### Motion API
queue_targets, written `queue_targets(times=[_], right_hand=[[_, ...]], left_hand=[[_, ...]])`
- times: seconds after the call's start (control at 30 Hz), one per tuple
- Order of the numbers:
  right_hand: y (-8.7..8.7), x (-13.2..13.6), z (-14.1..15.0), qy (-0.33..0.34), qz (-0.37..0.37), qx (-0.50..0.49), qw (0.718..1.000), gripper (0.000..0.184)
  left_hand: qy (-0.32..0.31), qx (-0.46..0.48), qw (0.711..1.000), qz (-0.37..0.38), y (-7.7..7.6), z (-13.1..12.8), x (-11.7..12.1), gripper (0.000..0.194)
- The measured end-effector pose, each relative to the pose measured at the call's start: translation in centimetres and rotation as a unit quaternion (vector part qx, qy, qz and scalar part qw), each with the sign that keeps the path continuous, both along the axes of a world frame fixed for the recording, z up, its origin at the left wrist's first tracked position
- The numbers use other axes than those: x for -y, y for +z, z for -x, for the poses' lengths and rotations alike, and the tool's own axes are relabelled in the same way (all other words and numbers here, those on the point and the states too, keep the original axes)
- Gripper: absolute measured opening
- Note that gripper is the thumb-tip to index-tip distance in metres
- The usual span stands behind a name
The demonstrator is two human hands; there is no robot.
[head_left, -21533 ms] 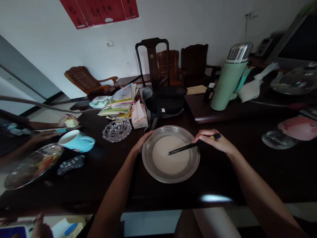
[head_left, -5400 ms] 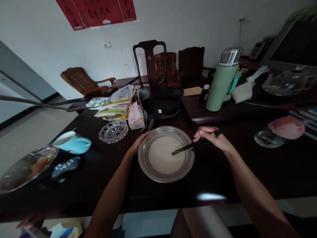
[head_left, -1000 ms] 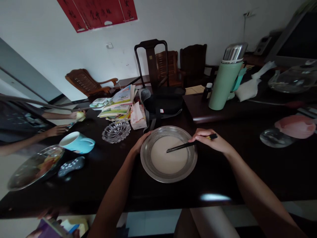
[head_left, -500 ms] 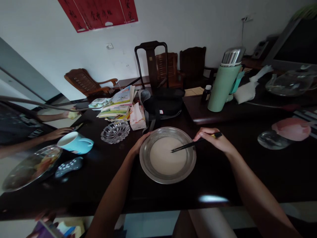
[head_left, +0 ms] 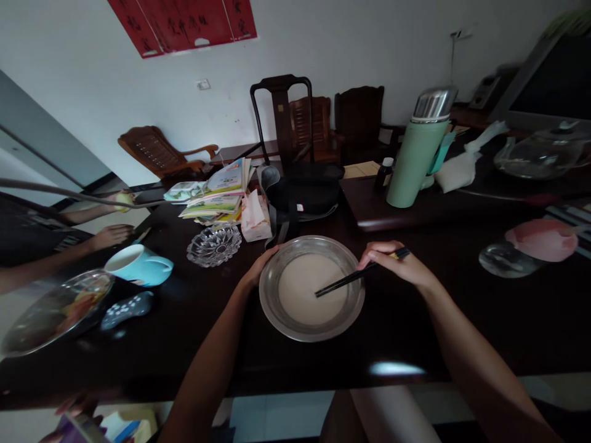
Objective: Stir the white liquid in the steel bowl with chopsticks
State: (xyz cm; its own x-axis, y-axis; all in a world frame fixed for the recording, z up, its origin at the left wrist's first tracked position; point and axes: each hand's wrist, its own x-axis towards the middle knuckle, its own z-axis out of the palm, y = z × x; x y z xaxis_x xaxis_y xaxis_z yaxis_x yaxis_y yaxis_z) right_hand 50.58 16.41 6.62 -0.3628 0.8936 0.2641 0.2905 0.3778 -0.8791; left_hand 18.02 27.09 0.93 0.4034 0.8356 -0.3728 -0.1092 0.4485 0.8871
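Observation:
A round metal bowl (head_left: pixel 312 335) stands on the dark table in front of me, partly filled with a pale, milky liquid (head_left: pixel 305 289). My left hand (head_left: pixel 262 266) grips the bowl's left rim; some of its fingers are hidden behind the bowl. Over the right rim, my right hand (head_left: pixel 390 261) is closed around a pair of black chopsticks (head_left: pixel 344 282). Their tips dip into the liquid near the middle of the bowl.
Left of the bowl are a glass dish (head_left: pixel 213 246), a tissue pack (head_left: pixel 255 216), a blue mug (head_left: pixel 139 266) and a game controller (head_left: pixel 126 310). A green thermos (head_left: pixel 415 157) stands behind on the right. A co-worker's hand (head_left: pixel 112 235) is at the far left.
My right hand and the chopsticks have shifted slightly, the tips moving a little down and left in the liquid. The co-worker's hands at the left have moved.

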Motion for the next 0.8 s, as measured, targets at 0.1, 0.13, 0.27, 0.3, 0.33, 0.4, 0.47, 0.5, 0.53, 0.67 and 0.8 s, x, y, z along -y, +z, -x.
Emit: queue_targets(times=[0.1,0.13,0.27,0.3,0.33,0.4,0.47,0.5,0.53,0.67,0.8], right_hand=[[-0.2,-0.1,0.4,0.022,-0.001,0.017,1.0,0.029],[-0.2,-0.1,0.3,0.01,-0.007,0.02,1.0,0.028],[-0.1,-0.1,-0.5,-0.054,-0.018,0.003,0.998,0.03],[0.0,-0.1,-0.5,-0.05,-0.012,-0.006,0.999,0.032],[0.1,0.0,-0.5,-0.034,-0.004,-0.01,0.999,0.033],[0.1,0.1,-0.1,0.007,0.009,-0.003,1.0,0.032],[0.0,0.1,0.3,0.029,0.011,0.01,0.999,0.029],[0.0,0.0,0.4,0.022,0.007,0.015,1.0,0.028],[0.0,0.0,0.3,0.007,0.002,0.017,1.0,0.028],[0.1,0.1,-0.4,-0.039,-0.011,0.002,0.999,0.03],[0.0,0.1,0.1,0.022,0.006,0.009,1.0,0.03]], left_hand=[[-0.001,-0.002,1.0,0.013,0.2,-0.1,0.2,0.037],[-0.001,0.0,1.0,0.013,0.3,-0.1,0.2,0.036],[0.006,0.006,1.0,-0.002,0.4,-0.3,0.2,0.031],[0.007,0.004,1.0,-0.005,0.4,-0.3,0.2,0.031],[0.006,0.002,1.0,-0.005,0.4,-0.3,0.2,0.031],[0.005,0.001,1.0,-0.008,0.3,-0.2,0.2,0.032],[0.002,0.006,1.0,-0.011,0.2,-0.1,0.1,0.032],[0.002,0.009,1.0,-0.013,0.1,-0.1,0.1,0.032],[0.001,0.012,1.0,-0.014,-0.1,0.0,0.0,0.033],[-0.006,0.018,1.0,-0.021,-0.6,0.1,-0.5,0.038],[-0.024,0.03,0.999,-0.03,-0.7,0.1,-0.5,0.041]])
